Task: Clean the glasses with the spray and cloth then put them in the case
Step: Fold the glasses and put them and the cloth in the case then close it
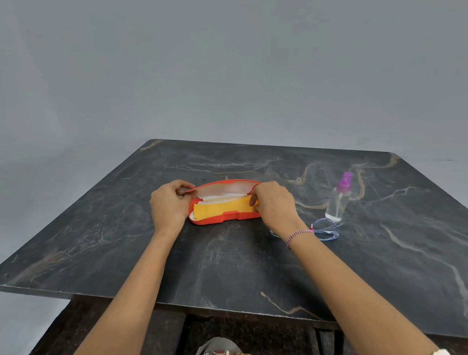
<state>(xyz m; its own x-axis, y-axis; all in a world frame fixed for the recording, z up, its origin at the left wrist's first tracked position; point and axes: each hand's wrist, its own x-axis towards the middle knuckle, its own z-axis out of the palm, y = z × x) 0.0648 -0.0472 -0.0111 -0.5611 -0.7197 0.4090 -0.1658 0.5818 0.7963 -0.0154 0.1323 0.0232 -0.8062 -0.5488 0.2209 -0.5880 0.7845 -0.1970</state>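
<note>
Head view: surface, room? (K)
Dark marble table (249, 261), plain grey wall behind. (M)
Clutter? (K)
Orange case (216, 219) open mid-table, yellow cloth (219, 208) inside. Left hand (170, 203) pinches lid's left end, right hand (275, 205) grips right end. Spray bottle (337, 202) upright, right of case. Glasses (326, 231) just in front of it, partly hidden by right wrist. (M)

Dark veined stone-look table top (220, 273): smooth, low sheen. Orange hard-shell glasses case (224, 220): smooth matt plastic; white lid lining (223, 189) dull, soft-looking. Yellow cleaning cloth (222, 208) inside: matt fabric. Clear spray bottle (336, 205), 3 o'clock of case: glossy transparent plastic, purple cap. Blue-rimmed glasses (327, 233), 4 o'clock: glossy clear plastic.
</note>
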